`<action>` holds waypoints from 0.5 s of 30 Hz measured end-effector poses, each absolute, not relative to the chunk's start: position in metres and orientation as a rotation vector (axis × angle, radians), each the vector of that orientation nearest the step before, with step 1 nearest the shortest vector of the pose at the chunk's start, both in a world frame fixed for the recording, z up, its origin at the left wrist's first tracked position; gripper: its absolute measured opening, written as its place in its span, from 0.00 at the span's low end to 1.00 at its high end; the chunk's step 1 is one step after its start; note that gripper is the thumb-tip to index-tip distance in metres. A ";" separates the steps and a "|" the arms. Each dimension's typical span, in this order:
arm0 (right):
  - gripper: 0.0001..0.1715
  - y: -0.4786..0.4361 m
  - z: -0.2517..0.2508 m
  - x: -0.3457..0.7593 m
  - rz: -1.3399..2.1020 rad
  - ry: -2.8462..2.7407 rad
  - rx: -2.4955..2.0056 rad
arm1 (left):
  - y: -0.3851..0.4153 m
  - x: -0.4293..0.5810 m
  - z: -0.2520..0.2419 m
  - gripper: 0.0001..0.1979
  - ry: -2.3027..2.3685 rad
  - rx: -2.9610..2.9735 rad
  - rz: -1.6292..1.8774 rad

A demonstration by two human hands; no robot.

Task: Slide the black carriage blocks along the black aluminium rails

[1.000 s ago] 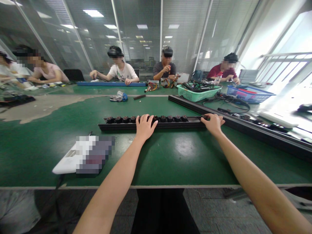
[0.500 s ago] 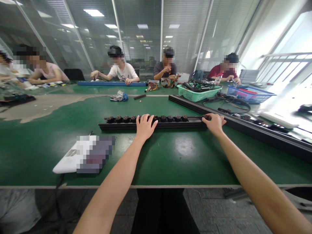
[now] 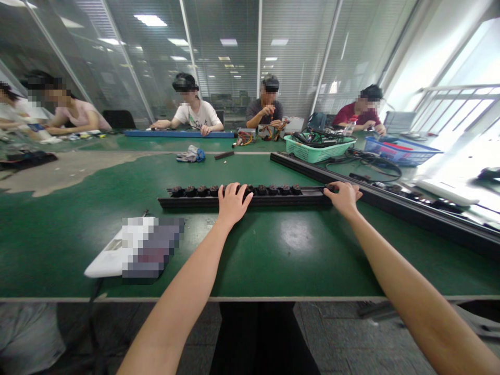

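Note:
A long black power strip point(image 3: 281, 200) lies across the green table, its top lined with several round dark sockets. My left hand point(image 3: 233, 203) is curled over its middle from the near side, covering some of the sockets. At the strip's right end, the thumb and fingers of my right hand point(image 3: 344, 197) pinch the end piece. That hand hides the tip of the strip. A plain stretch without sockets shows just left of my right hand.
A longer black rail point(image 3: 375, 195) runs diagonally at right. Behind it stand a green basket point(image 3: 318, 151) of cables and a blue basket point(image 3: 404, 153). A white device point(image 3: 113, 255) lies front left; gloves point(image 3: 191, 154) lie farther back. Several people sit opposite.
My hands and the power strip stay in place. Across the table, the person in the white shirt has lowered a raised hand toward the blue bar.

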State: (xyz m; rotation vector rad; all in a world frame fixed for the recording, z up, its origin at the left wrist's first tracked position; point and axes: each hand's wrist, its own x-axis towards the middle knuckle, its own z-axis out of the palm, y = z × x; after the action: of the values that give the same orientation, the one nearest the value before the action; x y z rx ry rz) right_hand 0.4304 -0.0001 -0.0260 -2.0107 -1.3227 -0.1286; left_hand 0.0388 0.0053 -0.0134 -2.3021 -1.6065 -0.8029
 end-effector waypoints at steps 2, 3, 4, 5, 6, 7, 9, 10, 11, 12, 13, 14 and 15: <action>0.24 0.000 -0.027 0.431 -0.128 -1.326 -2.007 | 0.005 0.039 -0.013 0.26 -1.605 -2.304 -0.800; 0.24 0.001 -0.027 0.432 -0.128 -1.327 -2.007 | 0.006 0.039 -0.013 0.26 -1.604 -2.303 -0.800; 0.24 0.001 -0.027 0.432 -0.128 -1.327 -2.008 | 0.006 0.039 -0.013 0.26 -1.603 -2.301 -0.800; 0.24 0.001 -0.027 0.432 -0.129 -1.326 -2.010 | 0.006 0.039 -0.013 0.26 -1.601 -2.299 -0.800; 0.24 0.001 -0.027 0.433 -0.131 -1.325 -2.012 | 0.006 0.039 -0.013 0.26 -1.600 -2.299 -0.802; 0.24 0.001 -0.028 0.433 -0.133 -1.323 -2.012 | 0.006 0.039 -0.013 0.26 -1.598 -2.300 -0.805; 0.24 0.002 -0.028 0.434 -0.137 -1.320 -2.011 | 0.005 0.039 -0.013 0.26 -1.600 -2.302 -0.805; 0.24 0.002 -0.028 0.435 -0.140 -1.319 -2.009 | 0.005 0.039 -0.013 0.26 -1.603 -2.301 -0.803; 0.24 0.001 -0.028 0.435 -0.146 -1.317 -2.008 | 0.005 0.039 -0.013 0.26 -1.605 -2.300 -0.799; 0.24 0.001 -0.028 0.436 -0.153 -1.313 -2.010 | 0.004 0.039 -0.013 0.26 -1.606 -2.297 -0.798; 0.24 0.001 -0.028 0.437 -0.160 -1.306 -2.013 | 0.004 0.039 -0.013 0.26 -1.605 -2.295 -0.800; 0.24 0.000 -0.028 0.438 -0.166 -1.299 -2.017 | 0.004 0.039 -0.013 0.26 -1.603 -2.296 -0.803; 0.24 0.000 -0.028 0.440 -0.168 -1.291 -2.019 | 0.004 0.039 -0.013 0.26 -1.603 -2.298 -0.806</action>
State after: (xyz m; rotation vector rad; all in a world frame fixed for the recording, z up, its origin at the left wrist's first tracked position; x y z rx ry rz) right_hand 0.4397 0.0002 -0.0284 -2.0194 -1.2911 -0.1677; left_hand 0.0392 0.0044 -0.0129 -2.2976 -1.6030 -0.8057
